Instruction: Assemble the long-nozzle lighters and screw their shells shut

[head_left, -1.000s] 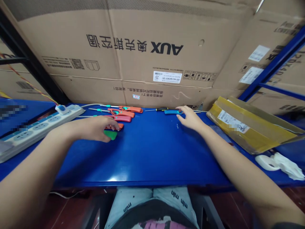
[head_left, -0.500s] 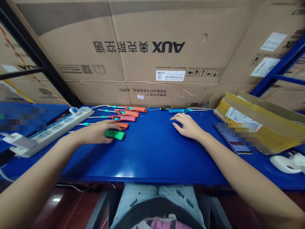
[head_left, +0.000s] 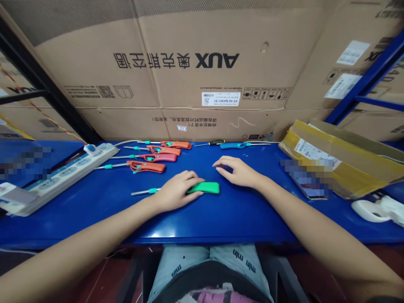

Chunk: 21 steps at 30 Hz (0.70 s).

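Note:
My left hand [head_left: 181,191] is closed around the handle of a green long-nosed lighter [head_left: 208,187], whose metal tube points left under the wrist. My right hand [head_left: 235,169] hovers or rests just beyond the lighter's handle end, fingers curved and apart, with nothing in them. Left of the middle lie several red and orange lighters, among them an orange one [head_left: 151,167] and a red one [head_left: 162,158], tubes pointing left. A blue lighter [head_left: 232,146] lies at the back with its tube to the right, beside a black and yellow screwdriver [head_left: 217,142].
A white power strip [head_left: 67,174] runs along the left side of the blue table [head_left: 202,223]. On the right are a phone [head_left: 307,183], a yellow-taped carton [head_left: 347,164] and a white plug [head_left: 372,209]. Large cardboard [head_left: 176,84] stands upright behind.
My left hand has carried the green lighter rightward, away from the row of red and orange lighters, to the table's middle. My right hand has shifted slightly left and nearer.

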{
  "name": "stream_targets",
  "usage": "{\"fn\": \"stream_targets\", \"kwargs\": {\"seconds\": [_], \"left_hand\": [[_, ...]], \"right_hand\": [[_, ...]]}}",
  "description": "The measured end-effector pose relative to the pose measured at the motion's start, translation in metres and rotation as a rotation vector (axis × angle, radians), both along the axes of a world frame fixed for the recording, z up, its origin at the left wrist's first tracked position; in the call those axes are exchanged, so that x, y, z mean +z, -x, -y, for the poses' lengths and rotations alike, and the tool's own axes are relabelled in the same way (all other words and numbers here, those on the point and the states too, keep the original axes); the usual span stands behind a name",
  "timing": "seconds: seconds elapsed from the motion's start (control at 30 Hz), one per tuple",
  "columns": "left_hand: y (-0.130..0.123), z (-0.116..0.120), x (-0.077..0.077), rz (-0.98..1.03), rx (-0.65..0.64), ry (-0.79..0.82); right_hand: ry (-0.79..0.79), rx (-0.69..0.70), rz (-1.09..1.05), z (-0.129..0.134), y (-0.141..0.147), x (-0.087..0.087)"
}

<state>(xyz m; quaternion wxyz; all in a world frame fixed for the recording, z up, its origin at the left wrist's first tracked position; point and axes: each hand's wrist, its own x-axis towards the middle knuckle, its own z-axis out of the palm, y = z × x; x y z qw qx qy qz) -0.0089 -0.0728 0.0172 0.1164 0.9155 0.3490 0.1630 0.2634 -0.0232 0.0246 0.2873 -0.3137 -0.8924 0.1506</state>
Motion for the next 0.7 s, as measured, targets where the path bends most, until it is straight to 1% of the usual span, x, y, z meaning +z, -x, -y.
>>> {"fn": "stream_targets", "kwargs": {"seconds": [0.07, 0.17, 0.27, 0.33, 0.4, 0.5, 0.53, 0.6, 0.7], "left_hand": [[-0.032, 0.002, -0.005, -0.008, -0.086, 0.001], [-0.072, 0.004, -0.009, 0.001, -0.22, -0.026], [-0.102, 0.006, -0.012, 0.029, -0.339, -0.075], [-0.115, 0.007, -0.014, 0.034, -0.403, -0.098], [-0.123, 0.009, -0.015, 0.025, -0.484, -0.115], [-0.125, 0.011, -0.014, -0.005, -0.607, -0.11], [-0.124, 0.012, -0.013, -0.017, -0.634, -0.107], [-0.122, 0.014, -0.011, -0.038, -0.664, -0.12], [-0.119, 0.017, -0.004, -0.062, -0.677, -0.139]], "right_hand": [[0.039, 0.01, -0.031, 0.002, 0.0, 0.001], [0.1, 0.016, -0.029, 0.003, -0.003, 0.003], [0.252, 0.039, 0.004, 0.003, -0.009, 0.006], [0.375, 0.091, 0.02, 0.004, -0.012, 0.008], [0.443, 0.205, 0.03, 0.005, -0.012, 0.011], [0.443, 0.425, 0.063, 0.01, -0.006, 0.015], [0.436, 0.474, 0.083, 0.012, -0.003, 0.015], [0.433, 0.504, 0.143, 0.016, 0.004, 0.014], [0.429, 0.459, 0.195, 0.018, 0.01, 0.011]]}}
